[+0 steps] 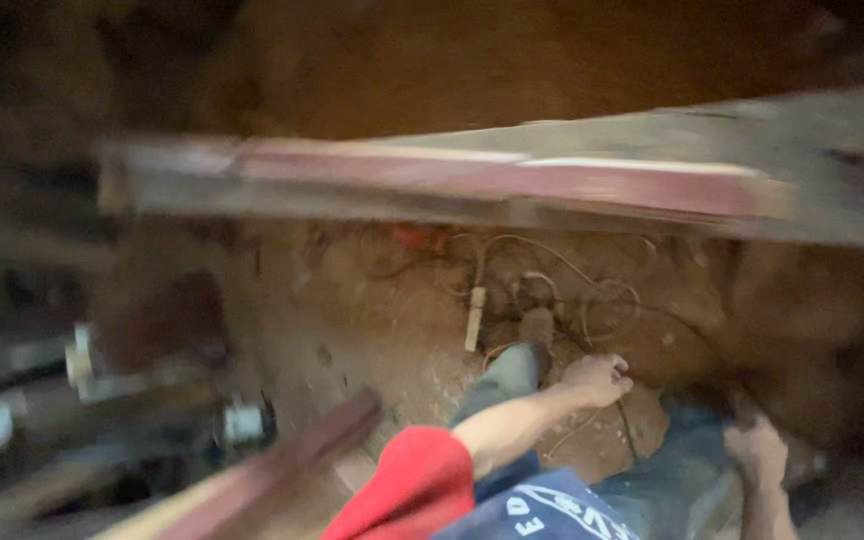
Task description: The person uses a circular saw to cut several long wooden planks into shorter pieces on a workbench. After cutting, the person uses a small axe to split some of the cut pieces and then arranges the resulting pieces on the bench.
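The view is heavily blurred. My left hand [597, 380] reaches forward out of a red sleeve [407, 490], with its fingers curled into a fist above the dirt floor. A thin cord [577, 430] runs just under it; whether the hand grips it is unclear. My right hand [757, 450] lies lower right, on or beside my jeans-clad leg [672, 480], and its fingers are too blurred to read. My other leg and shoe [535, 328] point forward, toward a tangle of wires [562, 275] on the ground.
A long red-and-grey beam [512, 180] crosses the whole view above the hands. A pale stick-like piece [474, 318] lies on the brown dirt floor [372, 320]. Dark machinery with white parts [82, 365] stands at the left, beside a reddish plank [282, 465].
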